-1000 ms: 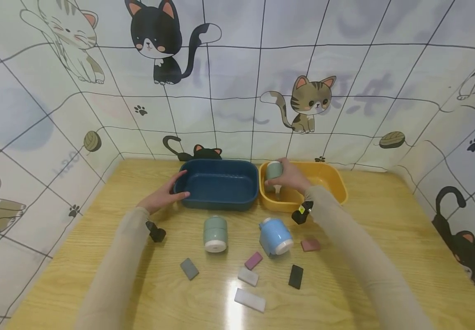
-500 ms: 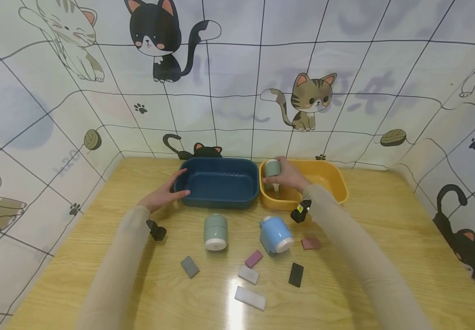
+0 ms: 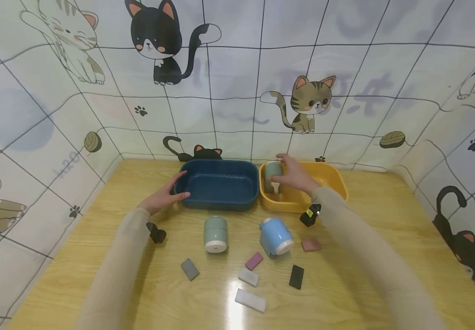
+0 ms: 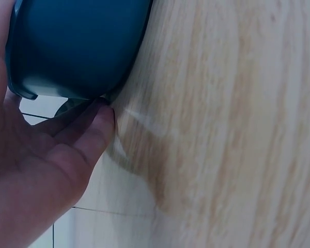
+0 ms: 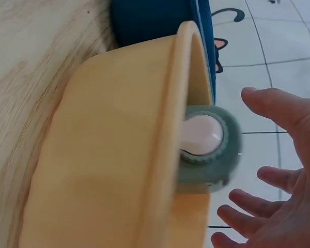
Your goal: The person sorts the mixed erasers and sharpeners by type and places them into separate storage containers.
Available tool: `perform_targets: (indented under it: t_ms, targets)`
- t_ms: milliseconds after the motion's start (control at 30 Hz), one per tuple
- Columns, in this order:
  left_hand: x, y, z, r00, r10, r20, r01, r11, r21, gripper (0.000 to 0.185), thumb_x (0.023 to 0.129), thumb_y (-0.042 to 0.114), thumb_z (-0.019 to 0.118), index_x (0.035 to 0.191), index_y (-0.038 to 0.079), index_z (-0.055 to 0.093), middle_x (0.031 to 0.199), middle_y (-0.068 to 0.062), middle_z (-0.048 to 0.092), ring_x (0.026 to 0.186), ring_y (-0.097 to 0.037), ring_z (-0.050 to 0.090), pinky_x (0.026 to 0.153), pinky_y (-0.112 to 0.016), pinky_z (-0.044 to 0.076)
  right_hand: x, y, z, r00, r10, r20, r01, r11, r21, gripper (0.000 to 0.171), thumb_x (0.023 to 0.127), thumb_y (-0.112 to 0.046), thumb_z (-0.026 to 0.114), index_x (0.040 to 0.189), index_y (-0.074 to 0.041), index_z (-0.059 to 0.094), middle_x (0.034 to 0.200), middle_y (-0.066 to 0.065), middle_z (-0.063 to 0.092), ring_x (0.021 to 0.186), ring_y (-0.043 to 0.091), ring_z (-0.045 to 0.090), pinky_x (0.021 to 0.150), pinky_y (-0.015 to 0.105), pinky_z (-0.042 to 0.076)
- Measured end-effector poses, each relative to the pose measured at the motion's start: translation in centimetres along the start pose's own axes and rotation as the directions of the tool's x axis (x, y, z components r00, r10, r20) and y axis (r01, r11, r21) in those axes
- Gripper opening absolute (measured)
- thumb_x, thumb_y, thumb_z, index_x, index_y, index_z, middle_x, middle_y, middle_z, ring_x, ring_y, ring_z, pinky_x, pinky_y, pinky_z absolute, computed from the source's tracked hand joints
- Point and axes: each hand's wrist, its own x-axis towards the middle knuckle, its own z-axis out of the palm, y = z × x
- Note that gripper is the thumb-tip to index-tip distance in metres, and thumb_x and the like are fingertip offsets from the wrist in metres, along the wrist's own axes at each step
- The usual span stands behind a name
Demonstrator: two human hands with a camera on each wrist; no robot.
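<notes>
A dark blue tub [image 3: 219,185] and a yellow tub [image 3: 332,176] stand side by side at the back of the wooden table. My left hand [image 3: 178,184] holds the blue tub's left end, thumb on the rim and fingers against the outer wall [image 4: 77,46]. A sage green cup [image 3: 273,173] lies inside the yellow tub at its left end. My right hand [image 3: 292,176] hovers just beside the cup with fingers spread; in the right wrist view the right hand [image 5: 279,175] is apart from the green cup [image 5: 206,150].
A second green cup [image 3: 215,233] and a light blue cup [image 3: 276,236] sit in front of the tubs. Several small flat blocks lie nearer me, among them a grey block [image 3: 189,268], a black block [image 3: 296,277] and a white block [image 3: 250,299]. Cat-print walls enclose the table.
My right hand has let go of the green cup, which now lies in the yellow tub, and its fingers have spread. The left hand has stayed on the blue tub.
</notes>
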Motion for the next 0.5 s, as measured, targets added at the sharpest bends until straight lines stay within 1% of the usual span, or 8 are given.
perform_targets:
  t_ms: [33, 233, 500]
  targets:
    - [0.0, 0.0, 0.0, 1.000, -0.001, 0.000, 0.001, 1.000, 0.001, 0.081, 0.096, 0.020, 0.062, 0.156, 0.014, 0.009, 0.159, -0.020, -0.005, 0.143, -0.041, -0.004, 0.109, -0.063, 0.009, -0.3, -0.2, -0.2, 1.000, -0.011, -0.003, 0.011, 1.000, -0.018, 0.081, 0.086, -0.024, 0.074, 0.147, 0.002, 0.027, 0.145, 0.028, 0.034, 0.131, 0.041, 0.035, 0.099, 0.053, 0.038]
    - [0.0, -0.1, 0.1, 1.000, 0.008, 0.001, -0.008, 1.000, -0.010, 0.080, 0.096, 0.019, 0.062, 0.156, 0.014, 0.010, 0.159, -0.020, -0.005, 0.143, -0.040, -0.005, 0.109, -0.063, 0.007, -1.9, -0.9, -1.7, 0.999, -0.040, 0.005, 0.040, 0.995, -0.093, 0.076, 0.088, -0.026, 0.073, 0.146, 0.002, 0.032, 0.146, 0.026, 0.035, 0.133, 0.041, 0.034, 0.106, 0.054, 0.030]
    - [-0.1, -0.1, 0.1, 1.000, 0.013, 0.003, -0.013, 1.000, 0.007, 0.079, 0.096, 0.019, 0.061, 0.156, 0.013, 0.010, 0.159, -0.020, -0.005, 0.143, -0.040, -0.004, 0.109, -0.063, 0.008, -3.5, -1.8, -2.5, 0.998, -0.056, 0.018, 0.058, 0.989, -0.136, 0.072, 0.090, -0.026, 0.070, 0.145, 0.002, 0.033, 0.146, 0.024, 0.036, 0.132, 0.041, 0.035, 0.106, 0.055, 0.029]
